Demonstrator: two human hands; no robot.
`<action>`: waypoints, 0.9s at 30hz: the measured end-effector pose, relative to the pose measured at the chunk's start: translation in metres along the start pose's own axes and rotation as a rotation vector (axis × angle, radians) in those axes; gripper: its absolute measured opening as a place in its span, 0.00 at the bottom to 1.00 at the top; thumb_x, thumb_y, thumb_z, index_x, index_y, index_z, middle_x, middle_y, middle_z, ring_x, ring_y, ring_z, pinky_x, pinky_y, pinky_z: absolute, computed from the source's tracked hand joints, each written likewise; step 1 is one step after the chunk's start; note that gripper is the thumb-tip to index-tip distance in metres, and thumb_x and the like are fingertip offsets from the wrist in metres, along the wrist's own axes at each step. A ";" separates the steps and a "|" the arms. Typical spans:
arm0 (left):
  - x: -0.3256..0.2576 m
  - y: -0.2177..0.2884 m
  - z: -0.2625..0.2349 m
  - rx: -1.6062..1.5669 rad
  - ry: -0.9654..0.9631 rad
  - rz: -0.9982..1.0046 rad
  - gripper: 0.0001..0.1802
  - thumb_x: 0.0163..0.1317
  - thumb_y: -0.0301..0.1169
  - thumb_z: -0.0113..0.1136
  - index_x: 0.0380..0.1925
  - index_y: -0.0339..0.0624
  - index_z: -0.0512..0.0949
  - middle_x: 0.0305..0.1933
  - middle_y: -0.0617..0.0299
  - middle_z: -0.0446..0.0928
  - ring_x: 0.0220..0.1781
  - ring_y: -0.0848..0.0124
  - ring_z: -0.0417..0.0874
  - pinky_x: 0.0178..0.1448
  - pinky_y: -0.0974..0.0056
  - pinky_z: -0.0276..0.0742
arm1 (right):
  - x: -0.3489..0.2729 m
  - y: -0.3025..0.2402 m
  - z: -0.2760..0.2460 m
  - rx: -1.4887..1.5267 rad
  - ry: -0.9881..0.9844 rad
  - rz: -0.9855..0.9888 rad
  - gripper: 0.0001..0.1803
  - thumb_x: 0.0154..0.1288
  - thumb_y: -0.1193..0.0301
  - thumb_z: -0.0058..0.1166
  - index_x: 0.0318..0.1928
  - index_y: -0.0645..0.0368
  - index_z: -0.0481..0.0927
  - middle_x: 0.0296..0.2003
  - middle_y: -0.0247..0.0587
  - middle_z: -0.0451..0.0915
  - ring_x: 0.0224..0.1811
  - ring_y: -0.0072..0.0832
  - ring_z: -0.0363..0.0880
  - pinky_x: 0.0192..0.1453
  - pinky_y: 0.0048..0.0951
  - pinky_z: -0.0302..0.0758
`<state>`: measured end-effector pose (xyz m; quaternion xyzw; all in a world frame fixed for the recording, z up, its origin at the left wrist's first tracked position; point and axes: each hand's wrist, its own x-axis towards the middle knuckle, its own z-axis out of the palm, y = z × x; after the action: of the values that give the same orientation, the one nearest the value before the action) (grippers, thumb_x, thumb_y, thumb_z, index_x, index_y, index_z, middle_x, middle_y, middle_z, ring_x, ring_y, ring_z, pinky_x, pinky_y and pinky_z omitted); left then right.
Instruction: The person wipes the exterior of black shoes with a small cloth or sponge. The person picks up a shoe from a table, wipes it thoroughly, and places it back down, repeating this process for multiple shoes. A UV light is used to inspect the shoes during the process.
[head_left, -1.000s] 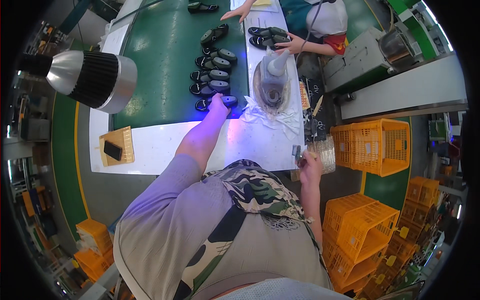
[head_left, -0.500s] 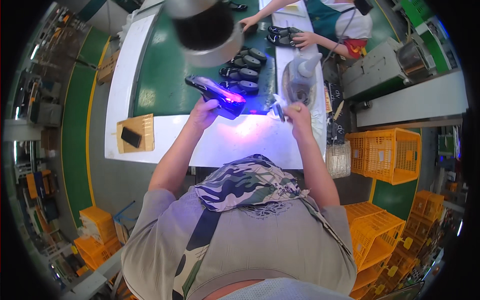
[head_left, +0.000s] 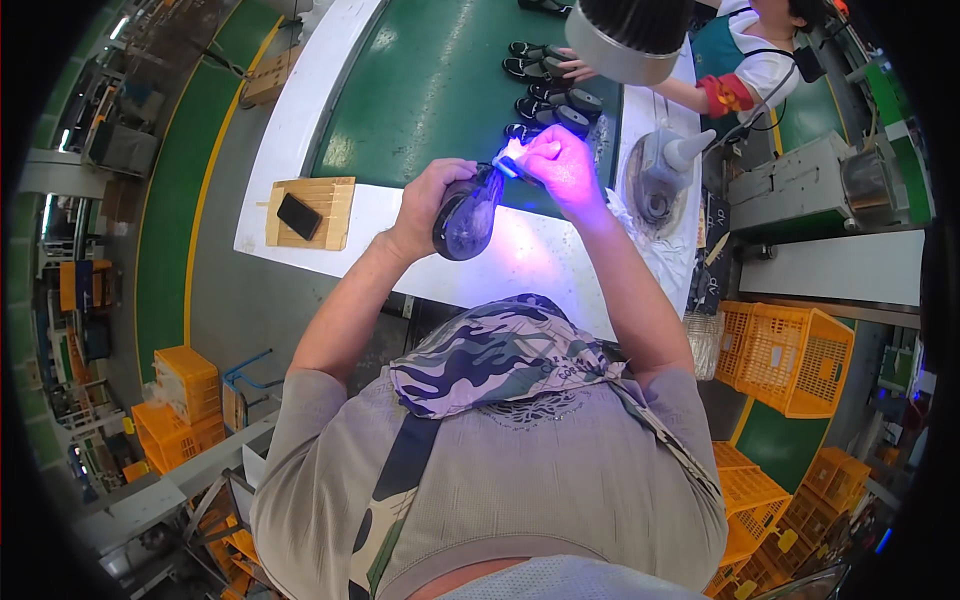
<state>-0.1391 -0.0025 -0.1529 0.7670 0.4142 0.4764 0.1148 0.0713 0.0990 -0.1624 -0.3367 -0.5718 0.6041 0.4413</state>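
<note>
- The dark shoe point(head_left: 468, 212) is held up over the near white edge of the bench point(head_left: 300, 120), between the person's two hands, its sole side towards the camera and lit violet.
- The left hand point(head_left: 428, 196) wraps round the shoe's left side, fingers curled shut on it, thumb on the near face.
- The right hand point(head_left: 560, 165) is at the shoe's upper end, fingers bunched and pinching a small pale piece point(head_left: 508, 160) against the shoe's tip; the hand glows purple in the same light.
- Nearest of all, at the lower edge, are the person's grey shirt and a camouflage cloth point(head_left: 500, 350) below the forearms.
- To the left on the white edge lies a pale wooden tray point(head_left: 330, 195) with a black phone-like slab point(head_left: 299, 216) on it, well apart from the hands.
- Right of the hands a clear rounded fixture point(head_left: 655, 180) stands on the bench.
- Beyond the hands, a row of dark shoes point(head_left: 545, 95) lies on the green belt point(head_left: 430, 90).
- A round metal lamp shade point(head_left: 625, 30) hangs over the far end of the row.
- Farthest, a co-worker's hand point(head_left: 575, 68) touches one of those shoes.
- Orange crates point(head_left: 785, 360) are stacked on the floor at the right.
</note>
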 end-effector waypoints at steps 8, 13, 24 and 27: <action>0.004 0.003 0.015 0.091 -0.077 -0.054 0.33 0.39 0.26 0.76 0.47 0.40 0.69 0.44 0.50 0.77 0.44 0.53 0.82 0.48 0.59 0.80 | -0.018 -0.030 -0.002 0.381 -0.187 0.135 0.07 0.48 0.81 0.60 0.28 0.65 0.74 0.20 0.38 0.75 0.21 0.26 0.75 0.25 0.27 0.69; 0.011 0.013 0.032 0.097 -0.246 -0.318 0.34 0.38 0.27 0.78 0.47 0.41 0.71 0.40 0.56 0.78 0.39 0.61 0.83 0.46 0.61 0.80 | -0.023 -0.044 -0.015 0.222 -0.087 0.060 0.10 0.51 0.77 0.66 0.28 0.63 0.75 0.23 0.33 0.75 0.24 0.19 0.73 0.28 0.23 0.70; 0.035 0.027 0.045 -0.407 -0.573 -0.619 0.37 0.34 0.26 0.81 0.48 0.40 0.71 0.39 0.61 0.82 0.40 0.73 0.84 0.49 0.65 0.81 | -0.021 -0.060 -0.055 0.109 -0.008 -0.083 0.08 0.55 0.84 0.59 0.33 0.63 0.74 0.34 0.34 0.76 0.34 0.16 0.74 0.45 0.23 0.77; 0.038 0.030 0.048 -0.358 -0.564 -0.589 0.37 0.33 0.25 0.81 0.48 0.39 0.72 0.40 0.62 0.82 0.39 0.73 0.84 0.48 0.65 0.80 | -0.023 -0.060 -0.060 0.041 0.011 -0.088 0.08 0.55 0.83 0.59 0.33 0.63 0.74 0.32 0.32 0.76 0.31 0.13 0.72 0.42 0.22 0.76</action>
<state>-0.0759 0.0173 -0.1364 0.6842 0.4786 0.2596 0.4851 0.1433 0.0993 -0.1123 -0.3053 -0.5712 0.5937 0.4776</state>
